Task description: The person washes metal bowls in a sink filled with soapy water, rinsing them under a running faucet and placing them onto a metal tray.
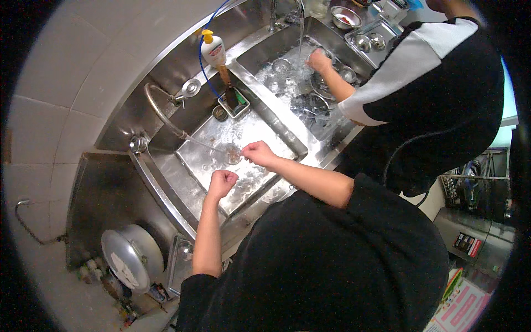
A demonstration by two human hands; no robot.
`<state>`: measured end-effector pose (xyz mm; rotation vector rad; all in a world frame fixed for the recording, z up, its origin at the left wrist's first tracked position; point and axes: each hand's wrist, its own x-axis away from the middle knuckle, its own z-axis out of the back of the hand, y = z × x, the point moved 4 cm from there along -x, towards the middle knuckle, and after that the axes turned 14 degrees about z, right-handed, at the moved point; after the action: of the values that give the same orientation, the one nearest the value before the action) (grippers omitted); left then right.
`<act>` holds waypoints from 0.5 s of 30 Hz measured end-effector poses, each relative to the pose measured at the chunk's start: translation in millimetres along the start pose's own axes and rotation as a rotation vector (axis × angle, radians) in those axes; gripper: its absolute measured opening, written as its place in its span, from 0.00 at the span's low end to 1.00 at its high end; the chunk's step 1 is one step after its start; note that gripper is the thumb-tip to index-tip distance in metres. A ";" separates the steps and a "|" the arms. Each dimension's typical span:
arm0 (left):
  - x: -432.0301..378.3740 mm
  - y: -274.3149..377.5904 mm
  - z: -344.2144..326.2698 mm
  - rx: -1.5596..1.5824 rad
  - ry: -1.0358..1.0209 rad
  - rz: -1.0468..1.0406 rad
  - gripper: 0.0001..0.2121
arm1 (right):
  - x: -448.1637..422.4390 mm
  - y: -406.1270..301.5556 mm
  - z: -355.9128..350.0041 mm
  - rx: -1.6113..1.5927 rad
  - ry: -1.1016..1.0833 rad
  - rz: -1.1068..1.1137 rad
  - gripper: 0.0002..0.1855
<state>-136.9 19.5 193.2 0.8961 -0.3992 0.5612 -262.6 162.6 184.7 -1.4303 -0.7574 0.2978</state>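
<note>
My left hand (223,183), curled with its fingers drawn in, is above the near left part of a stainless steel sink basin (195,155); whether it holds something small cannot be seen. Over the basin's middle, my right hand (258,153) has thumb and fingertips pinched together, and what may lie between them is too small to tell. Water runs from a curved metal faucet (164,116) towards the basin's drain (233,154), just left of my right hand. Thin water covers parts of the basin floor.
A co-worker's hand (319,60) reaches into the adjoining basin (265,52), holding water and metal dishes. A pump bottle (215,52) stands on the back ledge, above a small caddy (238,108) in my basin's corner. At lower left are a large metal pot (145,249) and a tray (173,265).
</note>
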 end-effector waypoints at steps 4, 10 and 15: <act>18.6 -9.5 -12.7 0.671 -0.187 0.193 0.11 | 6.4 -7.7 -17.5 -0.612 -0.154 -0.347 0.08; 45.6 9.7 -14.4 -0.244 0.260 -0.137 0.26 | -12.5 6.3 -2.3 0.332 -0.095 0.110 0.13; 89.6 4.7 -1.0 -0.010 0.392 -0.057 0.24 | -78.4 -62.2 -49.4 0.502 -0.053 0.507 0.12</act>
<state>-69.1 48.5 244.4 0.7630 -0.0215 0.6653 -305.0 66.9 223.5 -1.1137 -0.3123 0.8576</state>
